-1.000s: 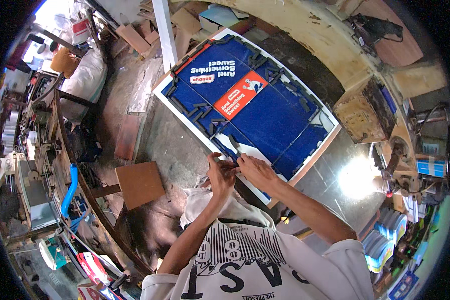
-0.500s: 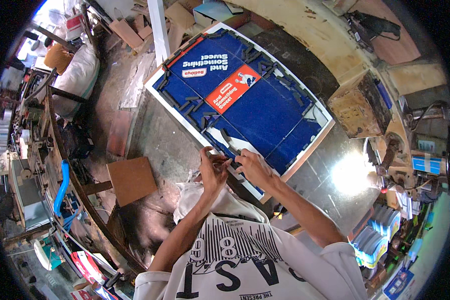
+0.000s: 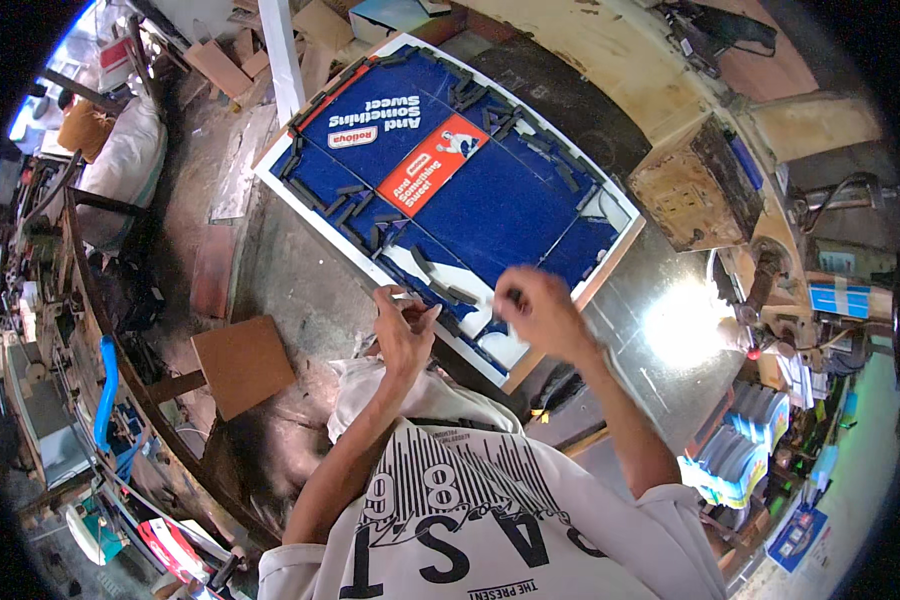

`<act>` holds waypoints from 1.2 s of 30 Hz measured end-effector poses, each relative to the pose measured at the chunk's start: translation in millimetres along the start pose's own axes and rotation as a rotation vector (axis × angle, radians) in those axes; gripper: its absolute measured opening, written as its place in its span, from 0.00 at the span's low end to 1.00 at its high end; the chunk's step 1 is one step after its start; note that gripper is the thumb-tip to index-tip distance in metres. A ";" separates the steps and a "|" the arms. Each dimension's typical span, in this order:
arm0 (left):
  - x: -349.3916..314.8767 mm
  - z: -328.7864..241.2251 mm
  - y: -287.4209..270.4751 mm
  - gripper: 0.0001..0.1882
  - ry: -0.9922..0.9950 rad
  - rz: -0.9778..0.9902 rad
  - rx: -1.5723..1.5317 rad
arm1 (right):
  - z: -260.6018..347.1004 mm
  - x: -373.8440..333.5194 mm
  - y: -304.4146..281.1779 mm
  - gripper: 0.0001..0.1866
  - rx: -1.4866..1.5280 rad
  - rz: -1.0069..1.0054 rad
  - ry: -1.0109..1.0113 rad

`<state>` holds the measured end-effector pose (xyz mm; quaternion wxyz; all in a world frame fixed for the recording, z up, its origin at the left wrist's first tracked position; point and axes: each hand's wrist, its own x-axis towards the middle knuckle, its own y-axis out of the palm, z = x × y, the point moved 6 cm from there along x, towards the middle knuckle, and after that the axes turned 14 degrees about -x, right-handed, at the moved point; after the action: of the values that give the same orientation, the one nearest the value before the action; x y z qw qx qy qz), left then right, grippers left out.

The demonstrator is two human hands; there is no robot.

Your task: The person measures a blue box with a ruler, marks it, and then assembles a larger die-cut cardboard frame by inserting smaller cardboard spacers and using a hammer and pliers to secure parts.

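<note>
A large blue printed panel with a red label lies in front of me, bordered by a white and wooden frame. Short dark strips are scattered along its borders. My left hand is at the near edge, its fingers curled toward the thumb; whatever they hold is too small to make out. Over the near right part of the panel, my right hand is closed and slightly blurred. Something dark shows between its fingers, but I cannot tell what. A few strips lie between the two hands.
A brown square board stands to the left of my legs. Further left runs a cluttered curved bench edge with a blue tube. On the right are a worn wooden box, a bright light and stacked packs.
My right hand has lifted away from the left hand and moved right over the panel. The left hand stays at the near edge. The whole view has shifted slightly.
</note>
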<state>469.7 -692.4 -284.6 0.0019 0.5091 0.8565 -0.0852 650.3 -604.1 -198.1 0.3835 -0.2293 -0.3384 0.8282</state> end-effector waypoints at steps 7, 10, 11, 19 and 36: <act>6.4 -3.7 3.0 0.25 0.085 0.121 0.213 | 16.1 -106.5 95.7 0.06 -0.065 -0.080 0.147; 7.3 -1.9 4.1 0.23 0.063 0.156 0.162 | 2.6 -119.3 110.7 0.15 -0.005 -0.059 0.168; 8.4 -7.5 4.0 0.23 0.112 0.180 0.139 | 0.9 -120.4 113.2 0.18 0.012 -0.041 0.162; -44.6 -59.8 -17.4 0.21 0.181 0.524 0.100 | 9.0 -124.1 113.0 0.22 -0.001 -0.005 0.312; 1.1 90.0 -249.2 0.16 -0.289 -0.026 -0.058 | 64.6 -54.8 153.4 0.09 0.022 -0.211 0.059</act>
<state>244.3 -821.1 -337.5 0.1388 0.4802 0.8559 -0.1327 568.3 -745.4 -261.5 0.4811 -0.2125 -0.3398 0.7797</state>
